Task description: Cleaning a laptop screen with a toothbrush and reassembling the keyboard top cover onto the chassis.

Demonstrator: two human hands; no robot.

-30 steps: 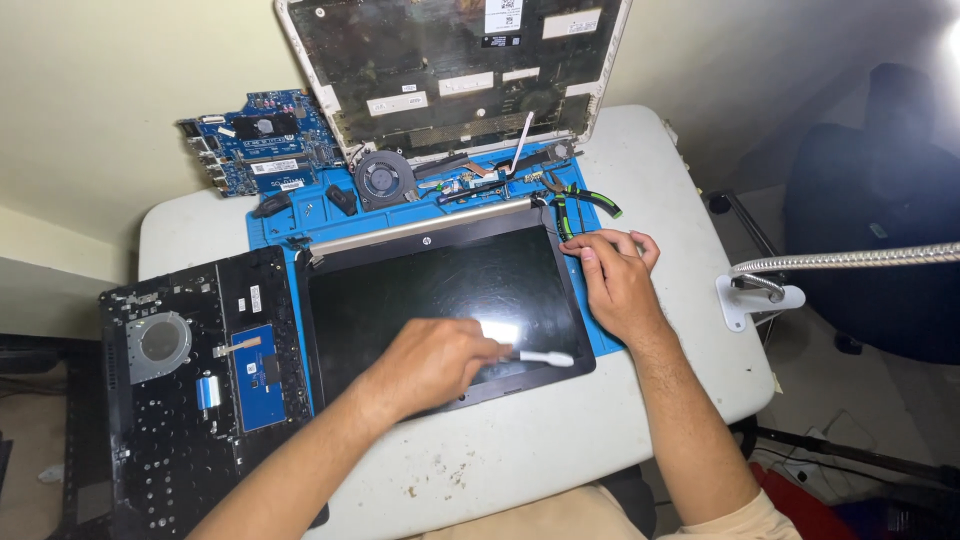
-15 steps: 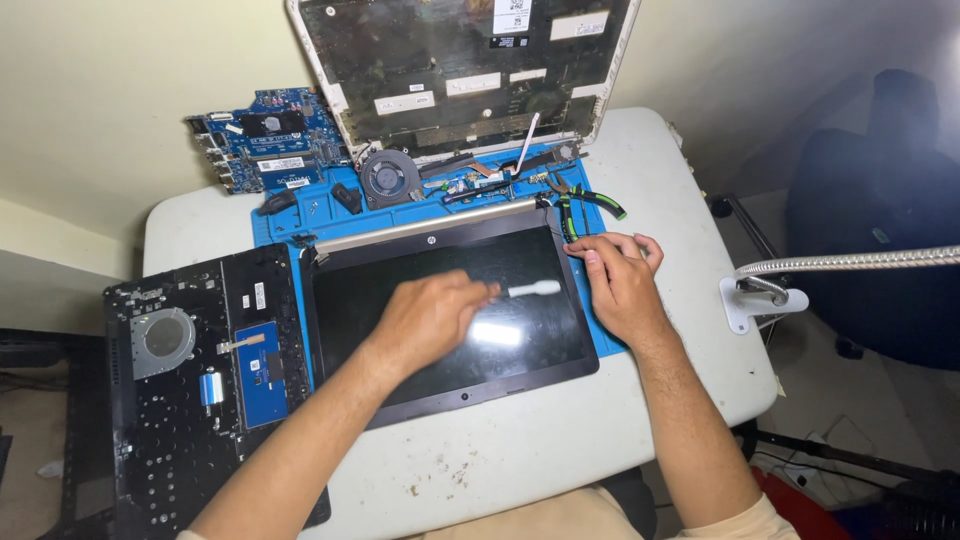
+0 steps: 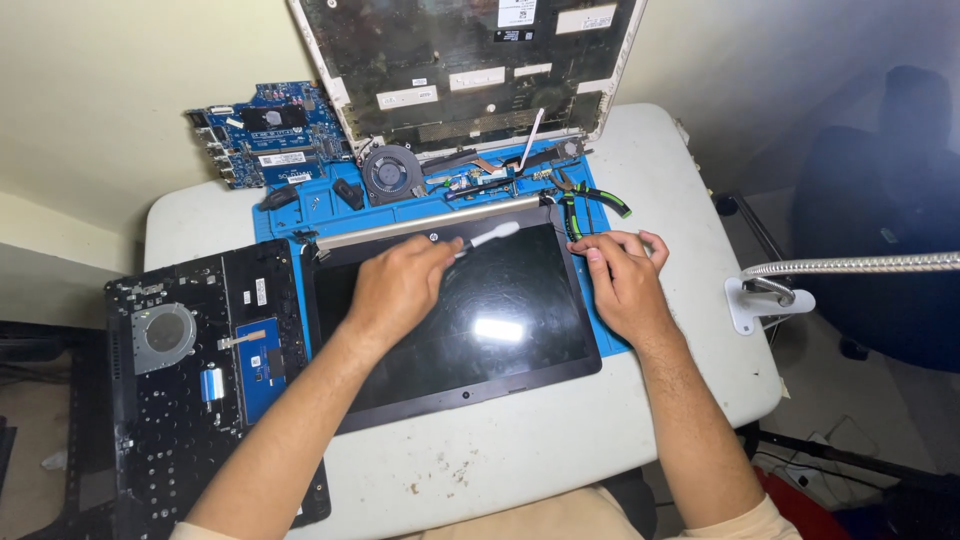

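Laptop screen panel lies flat, glass up, on blue work mat in middle of white counter. Left hand sits over upper-left part of the glass, fingers curled around a small white brush; brush sticks out to the right of the hand w/ its tip near the panel's top edge, just under the silver hinge bar. Can't tell if tip actually touches the glass. Right hand rests on the panel's upper-right corner & right bezel, loose, fingers bent, gripping nothing, pressing on the frame edge. So panel is directly under both hands, brush between them but closer to left.

Around: green-handled pliers just beyond right hand on the mat. Round fan and blue motherboard at back left. Opened laptop lid shell stands tilted at the back. Black keyboard chassis lies left of panel, partly hanging over counter edge. Flexible lamp arm w/ white clamp base at right counter edge.
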